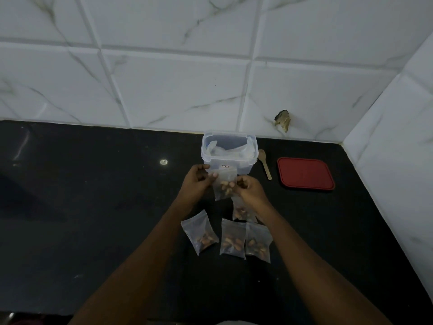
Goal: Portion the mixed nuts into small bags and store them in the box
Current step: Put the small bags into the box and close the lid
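Observation:
A small clear bag with nuts point(224, 185) is held up just in front of the clear plastic box point(243, 167). My left hand point(199, 181) pinches the bag's upper left edge and my right hand point(249, 187) pinches its right side. The box stands open near the wall, with crumpled clear plastic inside. On the black counter below my hands lie several filled nut bags: one at the left point(200, 232), one in the middle point(233, 238), one at the right point(257, 241), and another point(241, 211) partly hidden under my right wrist.
A wooden spoon point(264, 163) lies right of the box. A red lid point(305, 174) lies flat further right. White marble tiles form the back wall and the right side wall. The black counter point(93, 207) stretches to the left.

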{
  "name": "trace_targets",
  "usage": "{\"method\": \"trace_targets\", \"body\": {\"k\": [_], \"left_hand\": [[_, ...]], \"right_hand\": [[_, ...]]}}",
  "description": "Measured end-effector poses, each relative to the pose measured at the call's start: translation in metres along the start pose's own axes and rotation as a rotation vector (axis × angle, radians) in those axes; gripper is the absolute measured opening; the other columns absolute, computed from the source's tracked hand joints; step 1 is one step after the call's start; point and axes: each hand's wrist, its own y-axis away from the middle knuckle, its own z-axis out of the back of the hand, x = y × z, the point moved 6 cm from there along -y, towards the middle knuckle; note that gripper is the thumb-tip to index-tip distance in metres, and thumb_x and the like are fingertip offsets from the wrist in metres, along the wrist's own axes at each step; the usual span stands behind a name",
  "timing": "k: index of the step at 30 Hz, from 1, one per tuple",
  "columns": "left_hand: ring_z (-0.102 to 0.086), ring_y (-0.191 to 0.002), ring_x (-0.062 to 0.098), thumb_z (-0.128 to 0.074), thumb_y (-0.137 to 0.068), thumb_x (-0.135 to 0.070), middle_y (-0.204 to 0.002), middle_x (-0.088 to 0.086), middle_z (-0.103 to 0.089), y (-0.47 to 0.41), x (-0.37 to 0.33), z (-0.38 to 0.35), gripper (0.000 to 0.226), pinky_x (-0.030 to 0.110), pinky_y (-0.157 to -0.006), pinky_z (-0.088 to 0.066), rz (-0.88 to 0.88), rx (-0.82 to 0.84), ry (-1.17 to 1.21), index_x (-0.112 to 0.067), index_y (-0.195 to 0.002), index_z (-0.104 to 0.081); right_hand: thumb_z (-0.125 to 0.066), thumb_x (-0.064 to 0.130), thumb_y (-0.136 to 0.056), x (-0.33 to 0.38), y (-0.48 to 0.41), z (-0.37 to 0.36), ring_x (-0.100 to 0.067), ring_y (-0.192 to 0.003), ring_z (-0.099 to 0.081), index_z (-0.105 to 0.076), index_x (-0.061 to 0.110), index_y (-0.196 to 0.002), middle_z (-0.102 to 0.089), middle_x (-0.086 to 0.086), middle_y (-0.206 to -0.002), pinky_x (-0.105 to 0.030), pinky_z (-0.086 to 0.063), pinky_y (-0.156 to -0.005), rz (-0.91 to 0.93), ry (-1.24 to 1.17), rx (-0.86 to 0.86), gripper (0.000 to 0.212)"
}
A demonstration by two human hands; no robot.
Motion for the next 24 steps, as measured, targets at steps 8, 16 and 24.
{"method": "trace_targets", "body": {"k": [8, 16, 24], "left_hand": [[-0.070, -0.091, 0.026, -0.065, -0.092, -0.016, -0.097, 0.007, -0.071, -0.015, -0.005, 0.000, 0.015, 0.035, -0.074, -0.059, -0.054, 0.035, -0.147, -0.014, -0.106, -0.064], [-0.070, -0.090, 0.017, -0.075, -0.084, -0.030, -0.093, 0.003, -0.074, -0.074, -0.055, -0.001, 0.048, 0.032, -0.078, -0.055, -0.233, -0.150, -0.432, -0.019, -0.125, -0.052], [-0.051, -0.117, 0.023, -0.066, -0.085, -0.038, -0.106, -0.001, -0.069, -0.132, -0.066, -0.006, 0.055, 0.040, -0.097, -0.025, -0.277, -0.140, -1.166, -0.024, -0.133, -0.042]], "right_hand": [[-0.072, 0.018, -0.088, 0.017, -0.006, 0.002, -0.017, -0.096, -0.068, -0.046, 0.031, -0.127, -0.064, -0.006, -0.112, -0.034, -0.061, -0.075, 0.031, -0.189, -0.028, 0.049], [-0.069, 0.010, -0.090, 0.080, -0.053, 0.020, -0.020, -0.097, -0.065, -0.066, 0.013, -0.114, -0.065, 0.002, -0.100, -0.011, -0.052, -0.069, 0.268, 0.113, -0.166, 0.025], [-0.065, -0.005, -0.084, 0.074, -0.129, 0.011, -0.017, -0.094, -0.064, -0.070, 0.007, -0.109, -0.071, -0.009, -0.108, -0.021, -0.053, -0.079, 0.063, 0.454, -0.026, 0.028]]}}
